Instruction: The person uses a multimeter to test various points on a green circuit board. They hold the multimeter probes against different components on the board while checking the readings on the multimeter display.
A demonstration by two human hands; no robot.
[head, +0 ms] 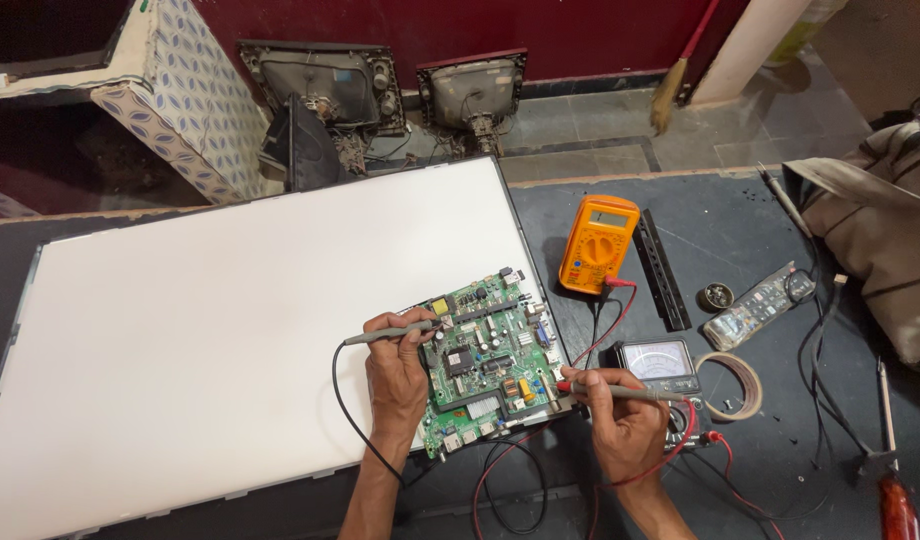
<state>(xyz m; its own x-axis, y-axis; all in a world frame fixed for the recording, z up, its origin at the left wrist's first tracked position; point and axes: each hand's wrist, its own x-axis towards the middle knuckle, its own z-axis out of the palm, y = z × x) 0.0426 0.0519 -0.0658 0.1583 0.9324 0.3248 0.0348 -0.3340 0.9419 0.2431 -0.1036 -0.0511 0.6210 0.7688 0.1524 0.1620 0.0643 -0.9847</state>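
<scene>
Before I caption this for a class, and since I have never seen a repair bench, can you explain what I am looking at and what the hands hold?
This is one picture from a camera worn on a person's head, looking down at their own two bare hands over a dark workbench. A green circuit board lies on the corner of a large white panel. The left hand holds a grey probe with a black lead, its tip at the board's upper left part. The right hand holds a second probe with a red lead, its tip at the board's right edge. Beside them lie an orange digital meter, a needle-dial meter, a roll of tape, a remote control and a red-handled tool. Two old picture tubes stand on the floor behind.
</scene>
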